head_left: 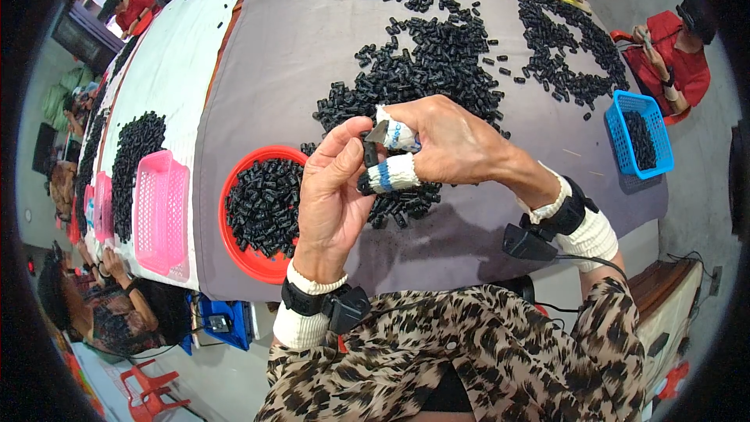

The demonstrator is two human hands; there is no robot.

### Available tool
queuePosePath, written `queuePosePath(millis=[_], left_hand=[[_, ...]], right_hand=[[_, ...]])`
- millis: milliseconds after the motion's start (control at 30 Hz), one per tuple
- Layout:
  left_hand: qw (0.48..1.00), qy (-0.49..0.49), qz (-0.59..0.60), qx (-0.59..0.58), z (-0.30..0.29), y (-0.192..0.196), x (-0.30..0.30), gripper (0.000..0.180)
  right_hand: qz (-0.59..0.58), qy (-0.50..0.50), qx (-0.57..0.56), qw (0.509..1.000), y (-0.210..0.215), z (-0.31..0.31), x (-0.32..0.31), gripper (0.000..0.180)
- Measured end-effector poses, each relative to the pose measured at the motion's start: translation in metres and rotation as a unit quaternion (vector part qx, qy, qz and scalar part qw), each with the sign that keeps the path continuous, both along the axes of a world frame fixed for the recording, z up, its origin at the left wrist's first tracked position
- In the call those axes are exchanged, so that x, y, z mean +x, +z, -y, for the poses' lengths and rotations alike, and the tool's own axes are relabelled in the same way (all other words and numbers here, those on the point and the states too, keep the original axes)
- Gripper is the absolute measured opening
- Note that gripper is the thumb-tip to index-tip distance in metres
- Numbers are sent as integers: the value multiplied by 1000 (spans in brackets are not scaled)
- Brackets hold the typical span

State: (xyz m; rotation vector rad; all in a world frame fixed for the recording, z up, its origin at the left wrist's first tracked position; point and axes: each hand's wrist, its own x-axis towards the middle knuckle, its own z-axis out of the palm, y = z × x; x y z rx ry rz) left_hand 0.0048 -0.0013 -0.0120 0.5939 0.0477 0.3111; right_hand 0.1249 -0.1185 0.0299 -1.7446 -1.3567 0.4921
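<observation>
Over the table's near side my two hands meet. My left hand (334, 187) pinches a small black plastic part (370, 153) between thumb and fingers. My right hand (445, 141) reaches across from the right, with white cloth covers on its thumb and finger; the lower cover (394, 174) has a blue stripe. A small grey, pointed, blade-like piece (378, 134) sticks out of the right hand's grip, close to the part. How it is held is hidden by the cover. Loose black parts (437, 62) lie in a big heap just beyond my hands.
A red round tray (226, 223) full of black parts stands left of my left hand. Farther left is a pink basket (162, 215); a blue basket (639, 137) with parts sits at the right edge. Other people work around the tables. Cables run from my wrist bands.
</observation>
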Motion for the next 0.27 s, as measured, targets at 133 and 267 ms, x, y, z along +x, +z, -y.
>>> queuePosePath(millis=[133,267], left_hand=[[1000,-4,0,-1,-1,-2,1,24],[1000,-6,9,-2,-1,-5,2,25]], right_hand=[[13,4,-14,1000,0,0,1,21],[9,9,-19,1000,1,1,1,21]])
